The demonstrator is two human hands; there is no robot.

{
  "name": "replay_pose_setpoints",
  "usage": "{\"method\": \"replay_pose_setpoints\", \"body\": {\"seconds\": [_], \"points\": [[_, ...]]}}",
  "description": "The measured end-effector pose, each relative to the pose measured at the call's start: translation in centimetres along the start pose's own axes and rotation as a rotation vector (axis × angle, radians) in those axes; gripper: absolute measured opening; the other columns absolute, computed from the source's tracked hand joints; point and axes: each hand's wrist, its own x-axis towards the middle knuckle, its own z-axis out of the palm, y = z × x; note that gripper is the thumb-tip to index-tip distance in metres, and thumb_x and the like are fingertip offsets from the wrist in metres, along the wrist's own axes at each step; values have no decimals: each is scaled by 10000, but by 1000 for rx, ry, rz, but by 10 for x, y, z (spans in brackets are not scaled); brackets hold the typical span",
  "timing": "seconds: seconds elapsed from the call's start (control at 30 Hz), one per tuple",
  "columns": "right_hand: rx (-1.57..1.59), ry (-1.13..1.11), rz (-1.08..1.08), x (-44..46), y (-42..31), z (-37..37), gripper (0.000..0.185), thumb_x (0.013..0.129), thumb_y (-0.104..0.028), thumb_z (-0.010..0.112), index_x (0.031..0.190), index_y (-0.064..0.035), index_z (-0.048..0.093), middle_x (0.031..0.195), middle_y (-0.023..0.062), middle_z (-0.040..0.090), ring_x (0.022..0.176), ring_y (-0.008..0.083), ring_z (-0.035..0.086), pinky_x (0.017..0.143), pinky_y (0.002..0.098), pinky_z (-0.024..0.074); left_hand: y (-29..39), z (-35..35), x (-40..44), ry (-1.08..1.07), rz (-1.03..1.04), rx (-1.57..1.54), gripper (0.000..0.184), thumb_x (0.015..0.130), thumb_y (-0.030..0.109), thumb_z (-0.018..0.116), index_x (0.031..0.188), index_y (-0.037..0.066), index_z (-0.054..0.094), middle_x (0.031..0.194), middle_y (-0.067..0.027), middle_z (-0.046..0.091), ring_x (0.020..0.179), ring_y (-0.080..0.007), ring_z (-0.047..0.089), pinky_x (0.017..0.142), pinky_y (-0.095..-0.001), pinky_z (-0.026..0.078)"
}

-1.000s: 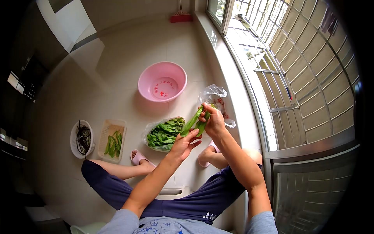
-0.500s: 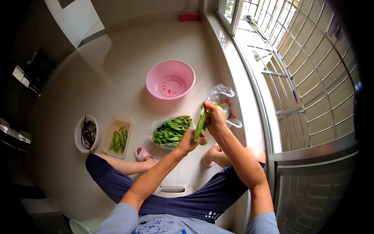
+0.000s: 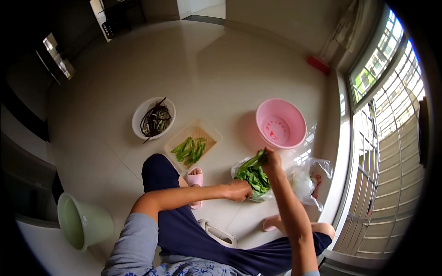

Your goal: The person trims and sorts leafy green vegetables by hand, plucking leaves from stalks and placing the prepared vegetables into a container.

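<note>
My right hand (image 3: 272,161) is closed around the upper end of a green leafy vegetable stalk (image 3: 254,161), which slants down to the left above the plastic bag. My left hand (image 3: 238,190) is beside the bag's near-left edge with its fingers curled; whatever they hold, if anything, is hidden. Between and below the hands, a bunch of leafy greens (image 3: 256,181) fills the open clear bag. To the left, a shallow cream basket (image 3: 209,133) holds several trimmed green pieces (image 3: 188,150).
A pink basin (image 3: 294,122) stands on the floor beyond my right hand. Right of my forearm lies a crumpled plastic bag (image 3: 304,181) by the window ledge. A white bowl (image 3: 136,120) contains dark, stringy strips (image 3: 156,118). A pale green bucket (image 3: 96,225) is at lower left.
The view has swung left, so the floor items appear farther right. My hands have moved apart: the left has left the stalk's lower end, while the right still grips its top.
</note>
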Motion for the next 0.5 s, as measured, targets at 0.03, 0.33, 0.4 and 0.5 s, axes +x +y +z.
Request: {"method": "replay_pose_setpoints", "body": {"seconds": [0.03,0.33,0.4,0.5], "points": [[26,-20,16,9,21,20,66,781,-54,424,773,11,418,651,119,460,602,234,475,595,344,439,-8,3,-9,18,59,34,160,599,90,539,747,64,593,698,-126,580,677,-294,561,627,-377,436],[-133,-243,440,90,149,142,206,753,-57,492,936,33,461,855,150,519,753,233,504,673,328,435,-62,23,-50,131,49,145,85,604,62,488,654,101,546,704,-60,539,740,-231,524,584,-361,372],[-674,-404,185,86,155,141,247,751,-58,495,966,56,450,910,170,513,789,238,503,701,325,423,-60,12,-64,229,38,244,52,601,59,485,607,72,536,667,-92,545,720,-241,531,609,-368,383],[-963,-511,33,118,141,119,272,750,-44,484,986,85,445,913,181,496,778,233,490,709,309,410,-53,-19,-63,107,-29,233,55,604,61,494,632,70,541,675,-88,550,726,-232,533,630,-361,393]]}}
